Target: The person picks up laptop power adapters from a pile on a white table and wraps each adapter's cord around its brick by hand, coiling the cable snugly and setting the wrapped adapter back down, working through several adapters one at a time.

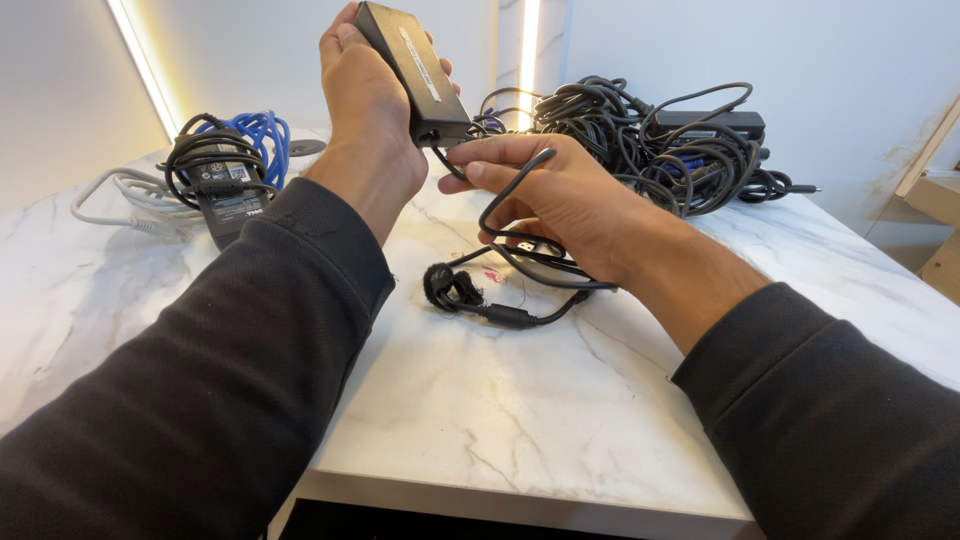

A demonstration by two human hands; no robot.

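Left hand: our left hand point(365, 95) is raised above the marble table point(500, 420), fingers wrapped tight around a black power adapter point(415, 70), which it holds tilted with one end pointing down toward the table.
Right hand: our right hand point(560, 195) sits just below and to the right of the adapter, fingers curled shut around loops of the black cord point(520, 195) that leaves the adapter's lower end.
Hands: the two are near each other but not touching; the cord spans the small gap between them.
Cord end: below the adapter, the rest of the cord drops to the table, where a bunched strap and a thick ferrite lump point(505, 316) lie on the marble.
Right of the adapter: a big tangled heap of black cables point(660, 140) rests at the back of the table, with another dark brick among them.
Left of the adapter: a second black adapter wound in its own cord point(220, 185) lies flat, a blue cable coil point(255, 135) just behind it and a grey cable point(120, 200) trailing off beside it.
Sleeves: both our forearms wear dark long sleeves point(200, 400).
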